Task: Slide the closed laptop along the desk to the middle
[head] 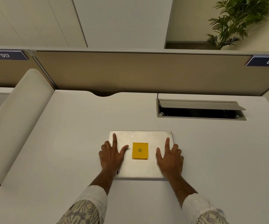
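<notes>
A closed silver laptop (141,168) lies flat on the white desk (65,143), roughly at the middle of its width. A yellow sticky note (140,150) with a handwritten mark sits on the centre of the lid. My left hand (112,155) rests flat on the lid's left side, fingers spread, with the outer fingers over the left edge. On the lid's right side my right hand (170,156) lies flat in the same way, its outer fingers curled over the right edge. Neither hand lifts the laptop.
A cable tray (200,109) with its flap raised is set into the desk behind the laptop, to the right. A beige partition (138,71) closes the back, with number plates 017 and 018. A rounded white divider (17,120) borders the left. A plant (237,21) stands far right.
</notes>
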Motion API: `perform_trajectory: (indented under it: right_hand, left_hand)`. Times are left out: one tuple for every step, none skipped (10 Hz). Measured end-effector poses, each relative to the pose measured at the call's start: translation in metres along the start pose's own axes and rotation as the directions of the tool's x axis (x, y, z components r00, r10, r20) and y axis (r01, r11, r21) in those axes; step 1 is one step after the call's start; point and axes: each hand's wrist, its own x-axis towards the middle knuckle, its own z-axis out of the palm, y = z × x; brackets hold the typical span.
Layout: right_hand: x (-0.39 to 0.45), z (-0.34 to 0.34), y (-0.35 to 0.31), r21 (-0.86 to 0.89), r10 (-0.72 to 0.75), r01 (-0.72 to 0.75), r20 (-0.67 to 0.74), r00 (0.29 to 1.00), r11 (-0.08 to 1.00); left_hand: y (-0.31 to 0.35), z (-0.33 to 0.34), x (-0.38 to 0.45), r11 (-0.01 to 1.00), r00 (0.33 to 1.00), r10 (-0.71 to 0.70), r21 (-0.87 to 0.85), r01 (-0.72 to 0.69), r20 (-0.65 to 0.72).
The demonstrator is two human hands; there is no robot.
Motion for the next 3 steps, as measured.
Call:
perform_trajectory:
  right_hand:
    - [0.0051,0.0042,0.0014,-0.024,-0.029,0.029,-0.009,1.0,0.999]
    - [0.0026,-0.004,-0.0004,-0.005,-0.04,0.041,0.021,0.999,0.999]
    - [0.0013,-0.0043,-0.0036,0.046,-0.063,0.062,0.022,0.998,0.997]
  left_hand:
    - [-0.0004,0.0017,0.0011,1.0,1.0,-0.006,0.003,0.006,-0.017]
    - [-0.0039,-0.0013,-0.0041,1.0,1.0,-0.006,-0.006,0.006,-0.023]
    - [-0.0027,0.0019,-0.0046,1.0,1.0,-0.006,-0.027,0.005,-0.008]
